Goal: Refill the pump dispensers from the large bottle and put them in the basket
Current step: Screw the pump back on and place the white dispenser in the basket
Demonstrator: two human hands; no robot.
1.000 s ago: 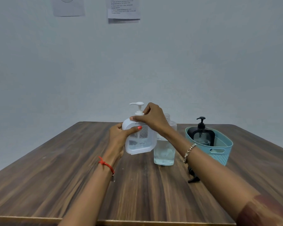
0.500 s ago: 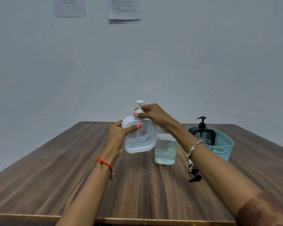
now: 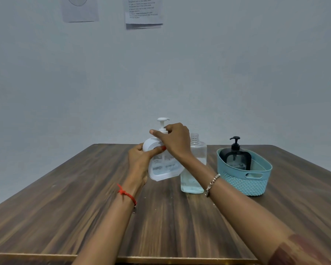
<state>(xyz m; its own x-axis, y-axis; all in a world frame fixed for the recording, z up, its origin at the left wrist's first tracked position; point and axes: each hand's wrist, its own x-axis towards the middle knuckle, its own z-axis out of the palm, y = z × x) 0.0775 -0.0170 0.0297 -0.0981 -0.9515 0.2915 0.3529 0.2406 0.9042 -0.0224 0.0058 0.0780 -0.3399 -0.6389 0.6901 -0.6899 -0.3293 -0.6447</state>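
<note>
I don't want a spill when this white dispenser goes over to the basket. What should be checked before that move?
1. Left hand grips the white pump dispenser by its body: ok.
2. Right hand pinches the pump at its collar: ok.
3. Pump screwed fully tight: cannot tell.
4. Dispenser held upright: not ok, it is tilted.
5. Free room in the teal basket beside the black pump dispenser: ok.
6. Large bottle capped: not ok. Its neck is open, and it stands between the white dispenser and the basket.
</note>
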